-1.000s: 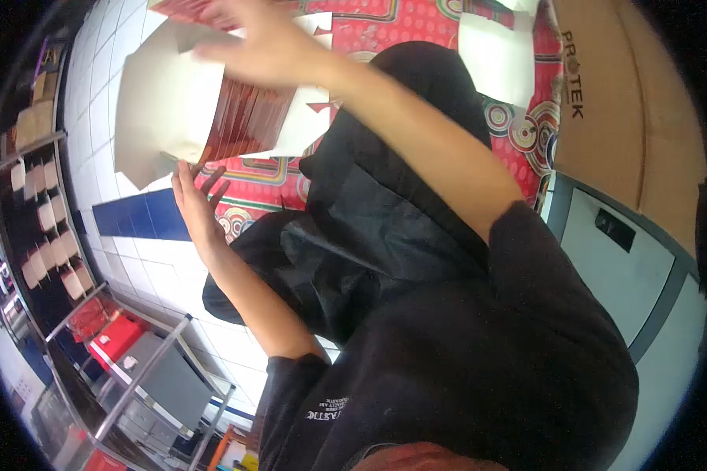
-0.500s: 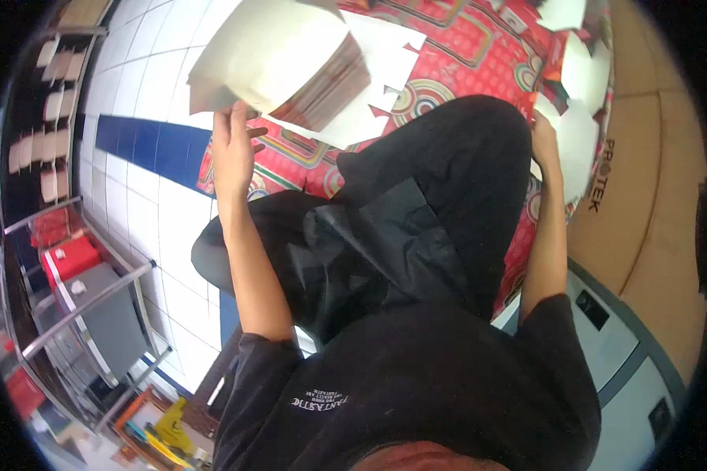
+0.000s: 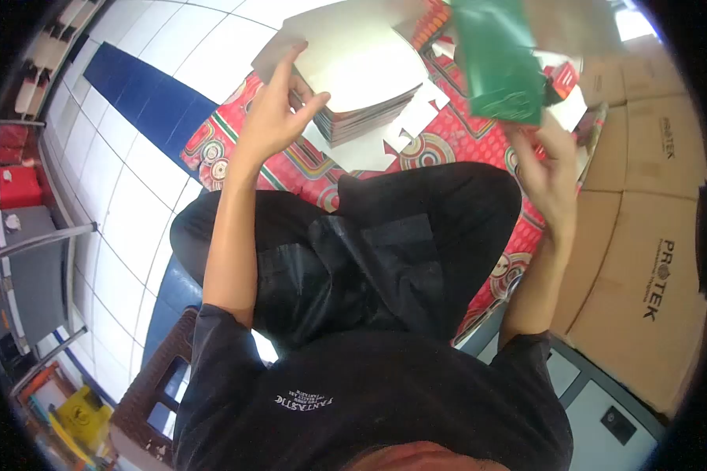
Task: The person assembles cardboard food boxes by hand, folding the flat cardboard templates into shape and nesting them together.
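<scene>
A thick stack of flat cut card sheets (image 3: 361,67), pale side up, lies on a red patterned cloth in front of my crossed legs. My left hand (image 3: 279,114) rests at the stack's left corner, fingers and thumb spread, the fingertips touching the top sheet. Over on the right, my right hand (image 3: 546,161) is closed at the lower edge of a green card piece (image 3: 499,67) with a reddish bottom edge. This piece is raised and blurred by motion, so its exact shape is unclear. White die-cut card (image 3: 412,118) with notched edges sticks out beneath the stack.
The red cloth (image 3: 212,153) covers the work surface. A small red printed piece (image 3: 563,78) and white card lie behind my right hand. Brown cartons (image 3: 605,275) stand to the right. A metal rack (image 3: 43,243) and a brown stool (image 3: 153,377) are at left.
My right hand has risen from beside my knee and now holds up the green card. My left hand has gone from pinching the stack's corner to spread fingers. The camera view has shifted.
</scene>
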Available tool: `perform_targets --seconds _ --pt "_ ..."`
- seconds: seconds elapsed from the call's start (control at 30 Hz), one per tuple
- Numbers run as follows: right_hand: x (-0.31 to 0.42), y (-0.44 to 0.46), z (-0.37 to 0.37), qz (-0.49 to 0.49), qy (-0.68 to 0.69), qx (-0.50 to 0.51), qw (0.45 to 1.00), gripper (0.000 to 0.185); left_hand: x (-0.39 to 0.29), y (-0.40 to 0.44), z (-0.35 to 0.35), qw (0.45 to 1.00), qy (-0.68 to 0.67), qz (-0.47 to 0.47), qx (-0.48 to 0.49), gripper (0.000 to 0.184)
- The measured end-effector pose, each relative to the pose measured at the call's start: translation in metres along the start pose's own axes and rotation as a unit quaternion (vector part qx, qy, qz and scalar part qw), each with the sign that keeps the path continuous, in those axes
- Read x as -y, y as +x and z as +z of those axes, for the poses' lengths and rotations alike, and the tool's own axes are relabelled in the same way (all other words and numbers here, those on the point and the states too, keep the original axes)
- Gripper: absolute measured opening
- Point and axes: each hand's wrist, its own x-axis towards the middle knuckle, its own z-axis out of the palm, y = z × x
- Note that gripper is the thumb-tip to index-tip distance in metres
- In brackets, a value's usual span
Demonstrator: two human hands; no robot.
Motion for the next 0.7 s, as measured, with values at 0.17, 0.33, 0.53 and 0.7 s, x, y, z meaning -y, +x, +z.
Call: perform_targets --seconds 0.17,0.33,0.53,0.7 --pt "0.019 0.050 0.077 -0.127 0.012 0.114 0.985 0.033 0.007 -0.007 -0.001 1.000 -0.027 -0.015 0.002 0.089" --pt "0.005 0.076 0.124 -0.125 -0.141 0.177 0.966 0.022 0.010 -0.008 -0.002 0.998 -0.053 -0.010 -0.029 0.057" --pt "0.042 0.071 0.164 -0.082 -0.060 0.133 0.986 0.028 0.015 -0.008 0.000 0.997 -0.070 -0.023 0.013 0.033" --pt "0.047 0.068 0.180 -0.016 -0.031 0.068 0.997 0.023 0.021 -0.011 0.001 0.997 -0.075 -0.004 -0.011 0.026"
